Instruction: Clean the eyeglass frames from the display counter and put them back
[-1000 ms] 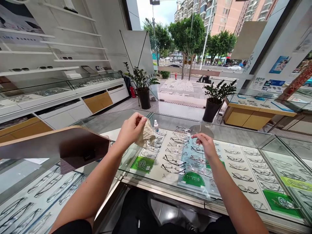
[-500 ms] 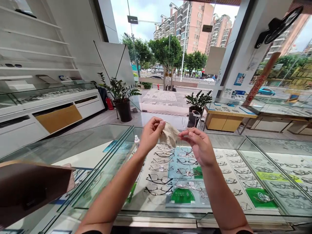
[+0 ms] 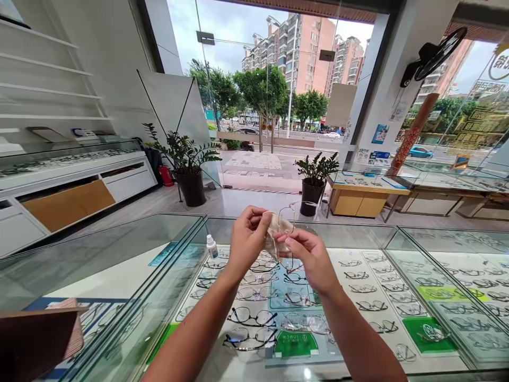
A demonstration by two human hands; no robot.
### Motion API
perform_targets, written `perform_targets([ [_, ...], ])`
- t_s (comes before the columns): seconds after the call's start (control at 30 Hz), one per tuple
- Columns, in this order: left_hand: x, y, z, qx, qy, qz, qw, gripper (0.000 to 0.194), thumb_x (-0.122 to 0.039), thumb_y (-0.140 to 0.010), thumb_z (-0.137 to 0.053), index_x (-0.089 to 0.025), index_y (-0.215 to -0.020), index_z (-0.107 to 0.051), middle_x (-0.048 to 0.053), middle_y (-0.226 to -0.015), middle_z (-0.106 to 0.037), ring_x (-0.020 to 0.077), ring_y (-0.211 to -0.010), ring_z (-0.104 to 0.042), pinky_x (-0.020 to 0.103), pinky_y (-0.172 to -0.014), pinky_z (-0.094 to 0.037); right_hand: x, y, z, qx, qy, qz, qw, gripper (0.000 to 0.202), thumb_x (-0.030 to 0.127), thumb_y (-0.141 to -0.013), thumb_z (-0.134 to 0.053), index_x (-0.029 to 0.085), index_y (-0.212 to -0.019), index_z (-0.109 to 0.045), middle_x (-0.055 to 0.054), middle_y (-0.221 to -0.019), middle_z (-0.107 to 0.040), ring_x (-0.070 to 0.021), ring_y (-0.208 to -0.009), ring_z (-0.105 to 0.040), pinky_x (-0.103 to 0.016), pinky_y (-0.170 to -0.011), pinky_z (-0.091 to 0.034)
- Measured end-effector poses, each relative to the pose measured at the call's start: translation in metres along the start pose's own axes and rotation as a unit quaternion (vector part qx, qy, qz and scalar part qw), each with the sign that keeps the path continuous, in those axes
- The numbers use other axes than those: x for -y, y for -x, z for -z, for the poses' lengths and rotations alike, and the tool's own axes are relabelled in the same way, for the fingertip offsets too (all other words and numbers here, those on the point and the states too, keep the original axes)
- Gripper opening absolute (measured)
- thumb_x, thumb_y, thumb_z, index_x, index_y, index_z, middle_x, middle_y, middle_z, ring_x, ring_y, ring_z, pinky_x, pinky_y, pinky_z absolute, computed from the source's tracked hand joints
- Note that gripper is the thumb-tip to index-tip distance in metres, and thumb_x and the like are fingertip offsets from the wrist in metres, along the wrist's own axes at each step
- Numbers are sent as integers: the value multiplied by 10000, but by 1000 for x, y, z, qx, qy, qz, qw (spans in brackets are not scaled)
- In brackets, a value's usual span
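Pinched in my left hand point(image 3: 249, 236) is a crumpled beige cleaning cloth point(image 3: 272, 245), hanging below my fingertips. My right hand point(image 3: 308, 254) grips a pair of thin-rimmed eyeglasses point(image 3: 287, 214) by the frame, with one lens rim standing above the fingers. The two hands meet over the glass display case, and the cloth lies against the glasses between them. My fingers hide part of the frame. Beneath, several rows of eyeglasses point(image 3: 253, 317) lie inside the case.
A small white bottle point(image 3: 212, 246) stands on the glass counter left of my hands. At lower left is a dark brown case-like object point(image 3: 35, 337). Beyond the counter stand two potted plants point(image 3: 192, 188), point(image 3: 311, 196) and a wooden cabinet point(image 3: 353, 201).
My right hand has moved left toward the cloth, and the glasses have turned from spread out flat to more upright. The head view has shifted slightly right.
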State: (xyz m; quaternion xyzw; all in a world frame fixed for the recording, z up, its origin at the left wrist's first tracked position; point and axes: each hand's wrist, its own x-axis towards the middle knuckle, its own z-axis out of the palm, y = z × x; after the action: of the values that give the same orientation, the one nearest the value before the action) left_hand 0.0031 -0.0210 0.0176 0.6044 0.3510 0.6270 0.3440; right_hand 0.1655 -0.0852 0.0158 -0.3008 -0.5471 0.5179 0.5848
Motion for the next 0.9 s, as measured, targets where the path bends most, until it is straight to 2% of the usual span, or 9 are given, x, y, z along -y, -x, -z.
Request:
perform_targets([
  [0.17,4,-4,7,-60,-41,-33,997,307,-500,-959,-721,-199,-979,-663,40,-845,-757,162,-720,-688,253,-633,-505,-7,0,-9,24,15,-41,999,288,511,-899,-780,225,-918,-801,-87,-1086,-808,-272,-1076,-720,-396,-887,-625],
  [0.3,8,-4,7,-84,-64,-57,993,290,-498,-980,-699,-211,-994,-657,34,-842,-743,162,-701,-679,256,-612,-500,-16,-5,-11,-11,4,-46,999,309,531,-899,-765,224,-915,-797,-78,-1011,-787,-250,-1014,-706,-377,-842,-635],
  [0.4,8,-1,4,-79,-61,-57,993,281,-498,-991,-685,-221,-1001,-640,18,-799,-732,150,-654,-657,248,-588,-477,-21,-9,-9,-32,-15,-59,998,314,539,-885,-776,226,-907,-792,-74,-990,-777,-240,-984,-699,-366,-820,-632],
  [0.6,6,5,-2,-23,-22,-15,999,300,-525,-1006,-653,-227,-1008,-613,-15,-706,-670,122,-567,-570,232,-543,-414,-24,-14,-5,-54,-6,-60,997,328,537,-891,-769,211,-915,-795,-75,-1000,-767,-223,-985,-688,-375,-893,-601],
  [0.73,6,7,-6,-14,6,-17,1000,283,-500,-986,-694,-222,-1028,-665,28,-857,-731,151,-717,-658,253,-650,-499,-25,-16,-4,-74,2,-50,996,347,546,-883,-762,201,-908,-784,-71,-986,-762,-218,-967,-680,-375,-893,-591],
  [0.83,4,8,-8,6,4,-37,999,276,-491,-980,-702,-222,-1030,-734,93,-1099,-787,221,-950,-732,322,-820,-566,-26,-17,-2,-76,15,-45,996,344,544,-888,-755,201,-911,-775,-67,-976,-759,-222,-975,-675,-373,-898,-584],
  [0.9,2,8,-8,26,-10,-62,998,301,-493,-1010,-649,-226,-1012,-788,117,-1226,-772,269,-1133,-720,380,-962,-563,-26,-17,-1,-73,23,-40,996,334,537,-898,-746,205,-918,-768,-61,-974,-755,-220,-968,-669,-373,-906,-575],
])
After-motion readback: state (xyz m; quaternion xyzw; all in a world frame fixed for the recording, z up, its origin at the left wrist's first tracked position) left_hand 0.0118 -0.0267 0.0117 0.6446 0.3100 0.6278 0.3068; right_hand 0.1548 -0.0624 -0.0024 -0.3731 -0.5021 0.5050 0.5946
